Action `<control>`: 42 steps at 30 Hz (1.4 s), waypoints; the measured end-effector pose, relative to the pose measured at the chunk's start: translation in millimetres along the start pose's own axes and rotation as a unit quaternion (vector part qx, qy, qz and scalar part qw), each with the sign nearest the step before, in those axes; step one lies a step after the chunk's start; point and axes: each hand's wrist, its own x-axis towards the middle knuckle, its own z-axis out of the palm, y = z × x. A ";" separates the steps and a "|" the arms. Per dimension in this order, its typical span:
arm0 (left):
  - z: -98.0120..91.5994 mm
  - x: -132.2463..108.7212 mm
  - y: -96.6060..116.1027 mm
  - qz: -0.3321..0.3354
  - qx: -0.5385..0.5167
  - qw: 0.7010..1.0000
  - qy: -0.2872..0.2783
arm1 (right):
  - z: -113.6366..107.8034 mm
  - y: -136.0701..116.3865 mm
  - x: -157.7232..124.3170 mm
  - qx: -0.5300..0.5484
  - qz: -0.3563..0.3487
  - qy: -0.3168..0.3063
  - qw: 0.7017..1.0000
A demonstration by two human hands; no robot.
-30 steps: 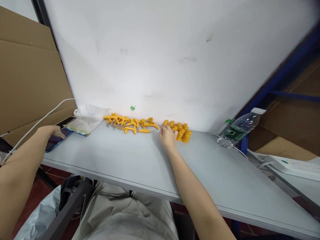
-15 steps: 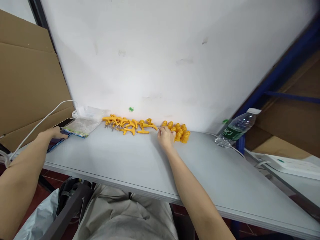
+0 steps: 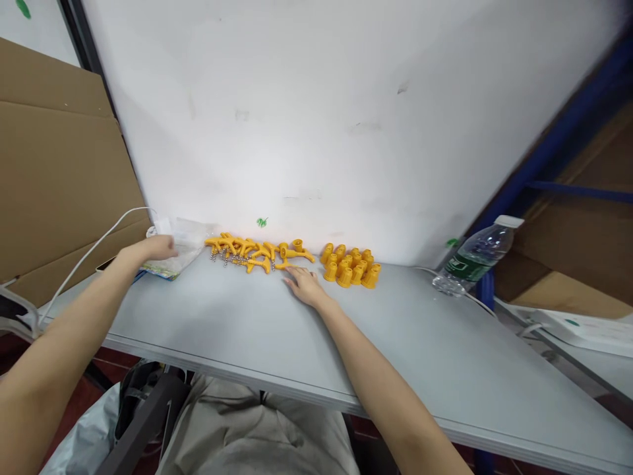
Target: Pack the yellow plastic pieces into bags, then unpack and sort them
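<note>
My right hand (image 3: 307,286) rests low over the table, fingers stretched out and thumb apart. Its fingertips are at the end of a thin yellow piece lying below the pile, and whether they touch it I cannot tell. Left of it lies a pile of yellow branched plastic pieces (image 3: 258,265) with small ball chains among them. Just right of it, a cluster of yellow cup-shaped pieces (image 3: 345,276) stands upright in rows. Over a clear plastic bag (image 3: 186,248) on the left hovers my left hand (image 3: 161,247), its fingers smeared by motion.
A phone (image 3: 105,264) lies partly hidden behind my left forearm. A white cable (image 3: 93,244) loops past a cardboard box (image 3: 54,165). At the right, a water bottle (image 3: 473,258) leans tilted near the table's end. A white wall panel (image 3: 316,132) rises behind the table (image 3: 237,323).
My left hand has moved right from the phone to over the plastic bag. My right hand has drawn back and left, uncovering the cup-shaped pieces.
</note>
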 end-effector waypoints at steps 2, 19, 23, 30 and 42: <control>11.2 -1.9 47.1 0.093 -0.027 0.994 -0.056 | 0.5 -1.6 -0.2 0.009 -0.010 0.004 1.000; 143.6 15.0 268.1 0.202 -0.051 0.978 0.007 | 2.2 30.4 -0.8 0.108 0.010 0.147 0.983; 132.5 8.8 258.5 0.234 -0.065 0.970 0.024 | 7.1 32.8 4.1 0.201 0.058 0.169 0.963; 131.6 -22.9 257.1 0.262 -0.151 0.946 0.117 | 10.0 19.5 13.3 0.414 0.086 0.155 0.893; 128.0 -52.7 237.4 0.303 -0.223 0.912 0.167 | -11.7 1.9 3.3 0.361 0.045 0.187 0.913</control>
